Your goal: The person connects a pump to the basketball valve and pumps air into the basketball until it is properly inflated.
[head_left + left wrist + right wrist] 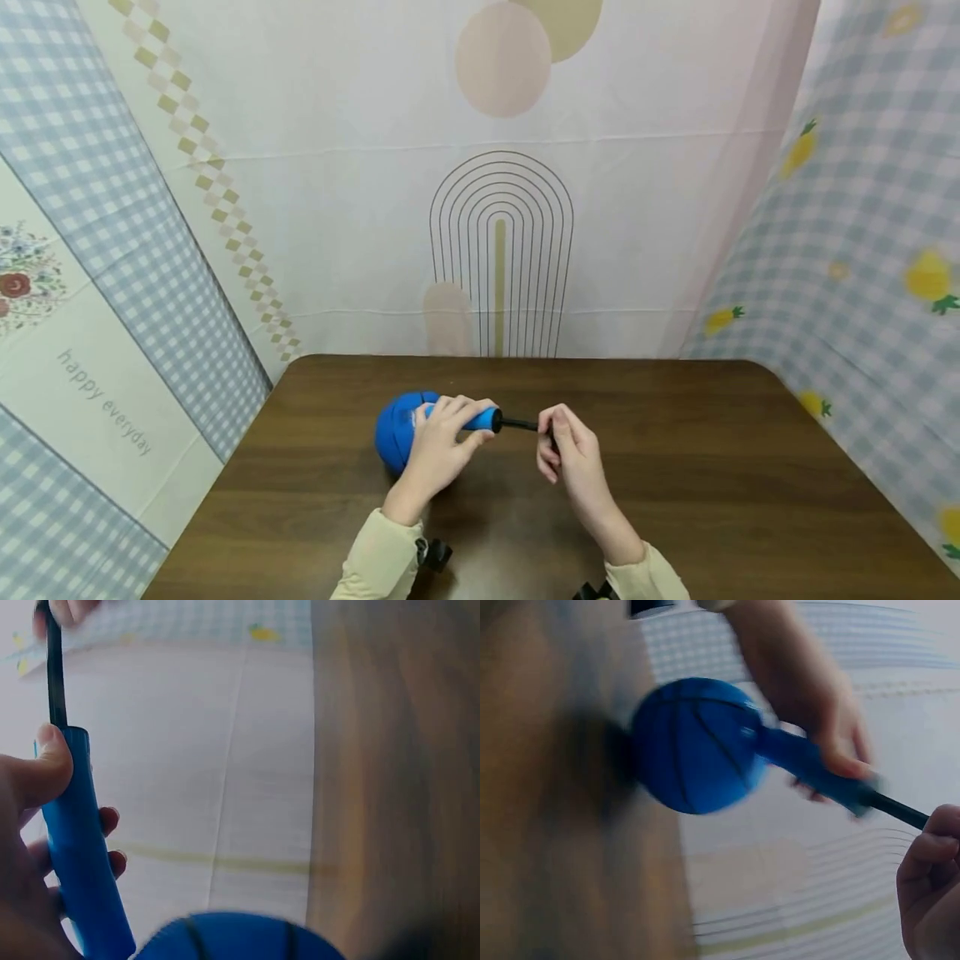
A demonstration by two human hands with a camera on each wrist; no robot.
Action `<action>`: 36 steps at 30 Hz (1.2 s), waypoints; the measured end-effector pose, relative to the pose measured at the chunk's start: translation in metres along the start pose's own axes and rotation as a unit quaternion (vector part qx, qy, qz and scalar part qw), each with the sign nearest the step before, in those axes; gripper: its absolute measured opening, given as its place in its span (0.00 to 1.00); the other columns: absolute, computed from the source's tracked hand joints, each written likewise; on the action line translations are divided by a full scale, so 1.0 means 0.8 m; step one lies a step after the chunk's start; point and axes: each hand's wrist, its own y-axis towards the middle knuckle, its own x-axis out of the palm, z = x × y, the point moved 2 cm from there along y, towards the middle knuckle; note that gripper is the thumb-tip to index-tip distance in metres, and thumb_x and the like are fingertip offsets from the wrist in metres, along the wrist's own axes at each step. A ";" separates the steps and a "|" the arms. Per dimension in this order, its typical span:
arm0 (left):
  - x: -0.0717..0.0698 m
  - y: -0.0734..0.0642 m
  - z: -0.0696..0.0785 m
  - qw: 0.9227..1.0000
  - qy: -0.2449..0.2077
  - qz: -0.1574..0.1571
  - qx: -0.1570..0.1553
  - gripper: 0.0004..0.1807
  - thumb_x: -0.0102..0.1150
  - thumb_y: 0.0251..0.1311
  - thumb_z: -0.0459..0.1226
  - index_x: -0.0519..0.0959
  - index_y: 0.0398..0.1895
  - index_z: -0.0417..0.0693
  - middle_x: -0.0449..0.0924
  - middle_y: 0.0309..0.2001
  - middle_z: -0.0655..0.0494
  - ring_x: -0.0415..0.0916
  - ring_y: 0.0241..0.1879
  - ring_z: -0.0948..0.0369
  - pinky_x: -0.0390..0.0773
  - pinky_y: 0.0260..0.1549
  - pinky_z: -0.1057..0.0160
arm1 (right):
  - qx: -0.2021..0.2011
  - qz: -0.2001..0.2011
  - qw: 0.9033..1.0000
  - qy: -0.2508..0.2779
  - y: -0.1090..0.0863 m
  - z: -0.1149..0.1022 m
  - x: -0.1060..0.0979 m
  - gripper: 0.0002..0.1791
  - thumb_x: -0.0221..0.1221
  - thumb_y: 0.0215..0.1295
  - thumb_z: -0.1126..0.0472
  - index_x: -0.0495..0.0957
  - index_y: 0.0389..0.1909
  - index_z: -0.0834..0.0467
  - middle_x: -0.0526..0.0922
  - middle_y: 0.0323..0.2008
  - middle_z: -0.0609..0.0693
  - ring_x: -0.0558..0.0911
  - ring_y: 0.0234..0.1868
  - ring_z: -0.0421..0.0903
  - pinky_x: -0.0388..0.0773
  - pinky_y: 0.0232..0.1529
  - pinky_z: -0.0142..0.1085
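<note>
A blue ball with dark seam lines (392, 433) is at the left of the hands, low over the wooden table. A blue hand pump (484, 419) is joined to the ball at one end, as the right wrist view shows. My left hand (441, 450) grips the pump's barrel (84, 832), thumb near its open end. Out of that end slides a black rod (517, 424). At the rod's far end, my right hand (576, 457) holds the dark handle with curled fingers, which hide most of it. The rod is partly drawn out.
The brown wooden table (712, 467) spreads under both hands. Behind it hangs a pale printed cloth (360, 233), with checked cloths at the left (172, 250) and right (847, 317). Dark wrist straps with small black devices (435, 554) sit at the cuffs.
</note>
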 end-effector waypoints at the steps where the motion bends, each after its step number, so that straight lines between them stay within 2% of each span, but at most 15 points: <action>1: 0.003 -0.001 0.005 1.000 -0.001 -0.002 0.012 0.18 0.62 0.59 0.48 0.80 0.54 0.63 0.82 0.44 0.62 0.73 0.48 0.59 0.63 0.53 0.41 | 0.004 -0.007 1.000 -0.001 -0.001 0.004 0.004 0.22 0.34 0.80 0.58 0.62 0.33 0.73 0.53 0.13 0.54 0.56 0.09 0.47 0.59 0.08 0.34; 3: 0.010 -0.002 0.013 0.999 -0.012 -0.010 0.033 0.19 0.62 0.59 0.48 0.80 0.54 0.61 0.83 0.44 0.61 0.74 0.47 0.60 0.65 0.51 0.43 | 0.013 -0.018 1.000 -0.003 -0.002 0.009 0.009 0.22 0.34 0.80 0.58 0.62 0.34 0.73 0.53 0.13 0.55 0.56 0.09 0.48 0.60 0.08 0.33; 5: 0.014 -0.004 0.019 0.999 -0.030 -0.019 0.041 0.20 0.62 0.58 0.48 0.80 0.54 0.59 0.83 0.44 0.61 0.74 0.47 0.60 0.66 0.50 0.45 | 0.022 -0.024 0.999 -0.012 -0.003 0.012 0.011 0.21 0.35 0.80 0.59 0.64 0.34 0.73 0.54 0.13 0.54 0.56 0.09 0.47 0.61 0.09 0.33; 8: 0.014 -0.006 0.017 0.998 -0.047 -0.027 0.035 0.20 0.63 0.58 0.48 0.80 0.54 0.58 0.83 0.44 0.62 0.75 0.47 0.62 0.66 0.49 0.47 | 0.043 -0.028 0.998 -0.033 -0.004 0.011 0.009 0.20 0.38 0.79 0.59 0.67 0.34 0.71 0.58 0.14 0.50 0.59 0.10 0.40 0.63 0.10 0.31; 11: 0.007 -0.006 0.008 0.998 -0.047 -0.037 0.022 0.21 0.61 0.58 0.50 0.79 0.55 0.61 0.82 0.45 0.63 0.75 0.48 0.62 0.66 0.51 0.47 | 0.045 -0.034 0.997 -0.047 -0.003 0.004 0.003 0.18 0.41 0.79 0.60 0.69 0.35 0.70 0.58 0.14 0.51 0.61 0.11 0.38 0.64 0.10 0.31; 14: -0.003 -0.003 -0.008 0.998 -0.044 -0.042 -0.004 0.20 0.60 0.60 0.52 0.78 0.56 0.66 0.82 0.46 0.66 0.74 0.50 0.63 0.64 0.54 0.45 | 0.014 -0.027 0.999 -0.036 -0.002 -0.007 -0.003 0.17 0.41 0.78 0.61 0.69 0.34 0.70 0.57 0.14 0.56 0.59 0.10 0.42 0.60 0.08 0.35; 17: -0.012 -0.001 -0.020 0.998 -0.045 -0.033 -0.030 0.19 0.60 0.59 0.51 0.78 0.55 0.70 0.81 0.46 0.67 0.74 0.51 0.63 0.62 0.57 0.43 | -0.022 -0.019 0.999 -0.025 -0.001 -0.017 -0.008 0.16 0.40 0.78 0.63 0.68 0.33 0.69 0.56 0.13 0.57 0.58 0.09 0.46 0.57 0.07 0.38; 19: -0.014 -0.001 -0.022 0.998 -0.052 -0.026 -0.038 0.18 0.62 0.59 0.49 0.79 0.54 0.69 0.82 0.45 0.66 0.74 0.50 0.62 0.60 0.56 0.43 | -0.035 -0.021 0.999 -0.027 -0.001 -0.019 -0.009 0.15 0.39 0.78 0.65 0.68 0.33 0.68 0.56 0.13 0.56 0.58 0.09 0.48 0.57 0.07 0.38; 21: -0.011 -0.001 -0.017 0.998 -0.053 -0.028 -0.030 0.18 0.62 0.59 0.50 0.79 0.53 0.66 0.82 0.44 0.64 0.74 0.48 0.62 0.61 0.54 0.44 | -0.037 -0.035 0.998 -0.039 -0.002 -0.019 -0.007 0.15 0.37 0.79 0.65 0.68 0.33 0.68 0.56 0.13 0.57 0.59 0.09 0.48 0.59 0.07 0.37; 25: 0.002 -0.004 0.005 0.995 -0.077 -0.058 0.005 0.20 0.57 0.62 0.54 0.79 0.54 0.59 0.83 0.45 0.60 0.74 0.47 0.61 0.64 0.49 0.48 | -0.017 -0.065 0.995 -0.075 -0.004 -0.012 0.001 0.17 0.35 0.79 0.64 0.68 0.36 0.69 0.59 0.13 0.59 0.62 0.09 0.44 0.65 0.09 0.34; 28: 0.008 -0.004 0.016 0.993 -0.091 -0.073 0.017 0.21 0.54 0.63 0.55 0.79 0.55 0.59 0.83 0.46 0.61 0.74 0.48 0.62 0.64 0.49 0.50 | 0.003 -0.076 0.992 -0.103 -0.004 -0.004 0.005 0.17 0.36 0.79 0.63 0.69 0.37 0.68 0.61 0.14 0.58 0.64 0.10 0.39 0.67 0.11 0.33; 32: 0.005 -0.002 0.011 0.994 -0.082 -0.078 0.003 0.18 0.56 0.61 0.55 0.79 0.53 0.66 0.81 0.44 0.65 0.73 0.48 0.64 0.62 0.51 0.49 | 0.033 -0.071 0.991 -0.111 -0.004 0.005 0.006 0.16 0.39 0.79 0.61 0.71 0.37 0.65 0.62 0.16 0.56 0.64 0.12 0.35 0.68 0.12 0.33; 36: -0.003 0.002 -0.002 0.991 -0.090 -0.101 -0.014 0.18 0.59 0.60 0.53 0.79 0.53 0.69 0.81 0.43 0.65 0.72 0.48 0.64 0.60 0.55 0.47 | 0.031 -0.068 0.992 -0.103 -0.005 0.002 0.006 0.15 0.42 0.78 0.61 0.72 0.37 0.66 0.62 0.16 0.59 0.64 0.11 0.41 0.68 0.11 0.35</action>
